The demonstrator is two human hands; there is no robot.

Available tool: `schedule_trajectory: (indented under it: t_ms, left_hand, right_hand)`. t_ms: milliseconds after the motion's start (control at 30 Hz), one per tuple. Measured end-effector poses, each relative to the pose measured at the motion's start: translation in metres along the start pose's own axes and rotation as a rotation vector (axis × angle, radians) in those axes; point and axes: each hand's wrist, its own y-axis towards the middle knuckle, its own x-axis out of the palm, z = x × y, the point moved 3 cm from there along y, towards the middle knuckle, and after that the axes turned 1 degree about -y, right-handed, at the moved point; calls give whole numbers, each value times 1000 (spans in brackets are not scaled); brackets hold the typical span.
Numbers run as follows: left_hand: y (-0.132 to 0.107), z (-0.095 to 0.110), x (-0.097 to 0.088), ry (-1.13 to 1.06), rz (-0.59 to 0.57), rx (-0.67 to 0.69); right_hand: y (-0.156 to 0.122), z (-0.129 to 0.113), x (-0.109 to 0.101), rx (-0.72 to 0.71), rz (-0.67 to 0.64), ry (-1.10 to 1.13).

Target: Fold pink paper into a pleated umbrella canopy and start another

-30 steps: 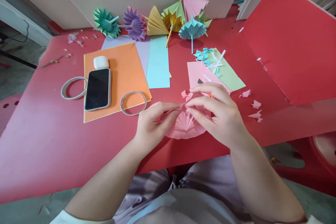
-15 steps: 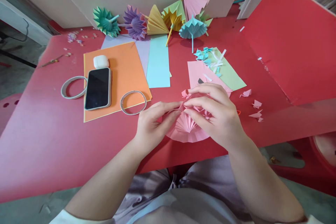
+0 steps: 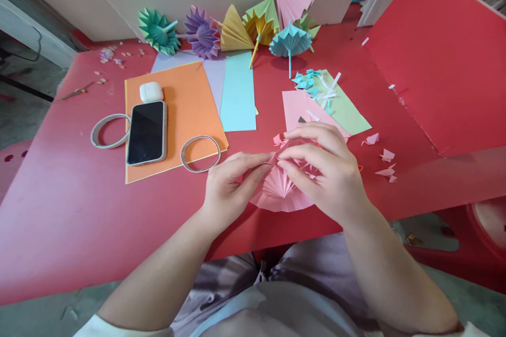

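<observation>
A small folded piece of pink paper [image 3: 273, 159] is pinched between the fingertips of both hands. My left hand [image 3: 234, 181] grips it between thumb and forefinger. From the other side my right hand [image 3: 324, 168] holds its edge with thumb and fingers, and covers much of what lies behind. Beneath the fingers, a pleated pink paper fan [image 3: 281, 192] spreads in a round shape on the red table. Just beyond my right fingertips sits a small pink folded paper shape [image 3: 278, 139].
Orange sheets [image 3: 190, 100] hold a phone [image 3: 146, 132], with tape rolls [image 3: 201, 154] nearby. Pink paper cranes [image 3: 386, 155] lie to the right. Paper umbrellas [image 3: 290, 42] line the back wall. Blue scraps [image 3: 304, 81] rest on green paper [image 3: 351, 116]. A red board [image 3: 446, 63] stands at right.
Both hands keep their pinch on the small pink paper, with only a slight shift of the fingers. The whole view has moved very slightly.
</observation>
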Motion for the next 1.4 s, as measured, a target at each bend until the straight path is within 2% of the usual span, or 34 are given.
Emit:
schedule_trajectory:
  t_ms: [467, 1100, 1400]
  left_hand:
    - [0, 3, 1, 0, 9, 24]
    - [0, 3, 1, 8, 39, -22]
    - [0, 3, 0, -3, 16, -5]
  right_hand:
    - [3, -3, 1, -19, 36, -127]
    - [5, -5, 1, -12, 34, -129]
    - [4, -4, 2, -2, 43, -128]
